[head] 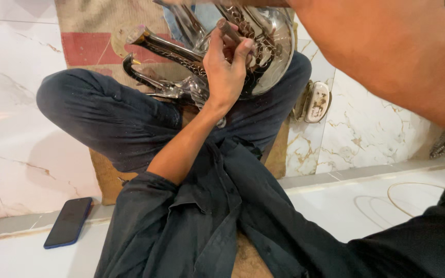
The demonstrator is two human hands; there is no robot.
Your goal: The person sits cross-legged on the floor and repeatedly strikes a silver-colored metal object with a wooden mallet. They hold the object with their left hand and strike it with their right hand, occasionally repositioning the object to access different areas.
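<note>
I sit cross-legged with a shiny metal ornament [263, 41] resting on my lap; it has a round bowl-like body and two curved swan necks [168, 51] pointing left. My left hand [225, 67] is closed around a thin brown rod [228, 30], whose tip presses against the ornament's patterned side. My right forearm [387, 56] crosses the upper right corner towards the top of the ornament, and its hand is cut off by the frame's top edge.
A dark blue phone [68, 222] lies on the marble floor at the lower left. A woven mat with a red stripe [88, 49] lies under my legs. A small white and brown object [318, 101] rests on the tiles at the right.
</note>
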